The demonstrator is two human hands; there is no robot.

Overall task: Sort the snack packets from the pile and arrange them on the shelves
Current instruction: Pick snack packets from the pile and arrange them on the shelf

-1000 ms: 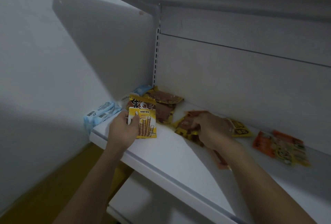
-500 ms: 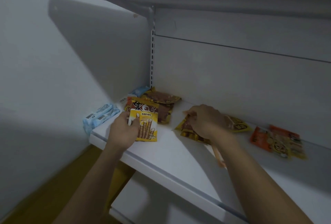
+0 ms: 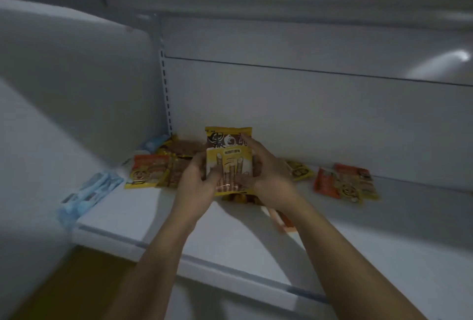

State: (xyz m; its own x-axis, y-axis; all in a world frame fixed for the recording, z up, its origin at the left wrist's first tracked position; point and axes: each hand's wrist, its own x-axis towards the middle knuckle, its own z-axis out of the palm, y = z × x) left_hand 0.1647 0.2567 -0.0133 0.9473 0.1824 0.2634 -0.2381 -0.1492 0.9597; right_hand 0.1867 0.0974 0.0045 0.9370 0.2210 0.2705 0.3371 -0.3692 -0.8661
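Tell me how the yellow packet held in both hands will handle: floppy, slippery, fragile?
Probably light and fairly stiff: the yellow packet stands upright between left hand and right hand without sagging. Likely slick; its film glints near the bottom. The printed sticks suggest brittle contents, so squeeze gently.

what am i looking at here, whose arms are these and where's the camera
No machine here: these are a person's bare arms, filmed by a wide-angle camera worn on the head, looking forward and down, so the arms enter from below. The left hand and right hand together hold a yellow snack packet above a white shelf. More packets lie on it: orange ones to the right, an orange-and-yellow one to the left, brown ones behind it, pale blue ones at the left edge.
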